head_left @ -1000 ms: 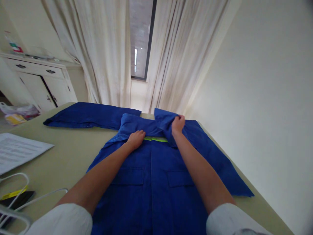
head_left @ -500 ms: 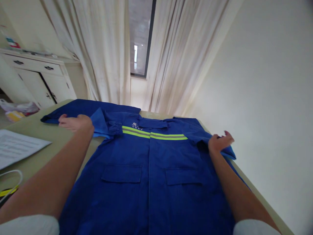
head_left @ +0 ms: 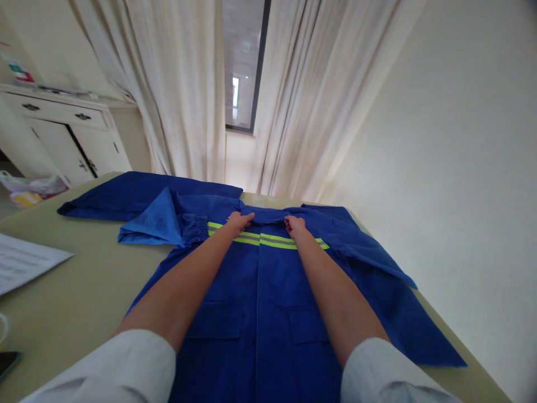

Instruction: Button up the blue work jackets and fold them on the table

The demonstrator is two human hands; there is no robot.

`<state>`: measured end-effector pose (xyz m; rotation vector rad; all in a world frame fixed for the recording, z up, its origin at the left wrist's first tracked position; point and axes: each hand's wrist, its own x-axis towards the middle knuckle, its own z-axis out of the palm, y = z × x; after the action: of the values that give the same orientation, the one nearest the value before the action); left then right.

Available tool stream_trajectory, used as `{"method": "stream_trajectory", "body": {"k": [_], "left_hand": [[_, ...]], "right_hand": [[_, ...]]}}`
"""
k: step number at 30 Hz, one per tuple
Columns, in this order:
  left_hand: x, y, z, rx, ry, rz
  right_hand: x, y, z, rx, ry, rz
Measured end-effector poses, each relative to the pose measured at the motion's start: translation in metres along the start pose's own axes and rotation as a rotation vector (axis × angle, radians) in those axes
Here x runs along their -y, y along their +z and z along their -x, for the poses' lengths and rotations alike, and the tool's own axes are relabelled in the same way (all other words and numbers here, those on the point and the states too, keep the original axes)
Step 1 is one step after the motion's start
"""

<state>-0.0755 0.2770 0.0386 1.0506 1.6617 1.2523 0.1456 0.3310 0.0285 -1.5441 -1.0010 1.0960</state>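
Observation:
A dark blue work jacket (head_left: 272, 285) lies front up on the table, with a yellow-green and grey reflective stripe (head_left: 278, 241) across its chest. My left hand (head_left: 239, 221) pinches the left end of the collar (head_left: 268, 216). At the collar's right end, the fingers of my right hand (head_left: 294, 225) are closed on the fabric. The left sleeve (head_left: 153, 221) is folded, showing a lighter blue side and a gathered cuff. To the right, the other sleeve (head_left: 373, 249) slants down over more blue cloth. My forearms cover parts of the chest pockets.
More dark blue cloth (head_left: 138, 193) lies along the table's far left side. A printed sheet (head_left: 29, 260) and a dark object (head_left: 7, 361) rest on the table (head_left: 84, 302) at left. Beyond stand a white cabinet (head_left: 71, 140) and curtains (head_left: 180, 84). A wall (head_left: 470, 168) borders the right.
Both hands have left the sleeves and come inward to the collar. The sleeves now lie down on each side, the right one stretched lower along the table edge.

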Motion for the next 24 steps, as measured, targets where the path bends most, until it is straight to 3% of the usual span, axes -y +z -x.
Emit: {"method": "stream_trajectory", "body": {"k": [3,5,9,11,14,18,21,24], "left_hand": [[-0.019,0.003,-0.015,-0.02,0.131,0.292],[-0.02,-0.003,-0.018,-0.031,0.252,0.357],[0.012,-0.01,0.01,0.079,0.31,-0.045],[0.033,-0.009,0.034,0.128,0.333,-0.149],[0.053,-0.005,0.061,0.15,0.498,-0.487],[0.058,-0.002,0.066,0.127,0.668,-0.973],[0.057,-0.001,0.063,0.112,0.681,-1.03],[0.058,0.001,0.061,0.126,0.664,-1.042]], "right_hand": [[0.019,0.0,-0.009,0.045,-0.16,-0.197],[0.022,-0.005,-0.009,0.078,-0.33,-0.103],[-0.004,-0.002,0.014,0.125,-0.492,0.474],[-0.02,0.008,0.031,0.197,-0.514,0.589],[-0.029,0.026,0.041,0.264,-0.576,0.73],[-0.015,0.042,0.014,0.225,-0.645,0.861],[-0.01,0.048,-0.013,0.221,-0.667,0.895],[-0.019,0.051,-0.022,0.21,-0.671,0.878]]}}
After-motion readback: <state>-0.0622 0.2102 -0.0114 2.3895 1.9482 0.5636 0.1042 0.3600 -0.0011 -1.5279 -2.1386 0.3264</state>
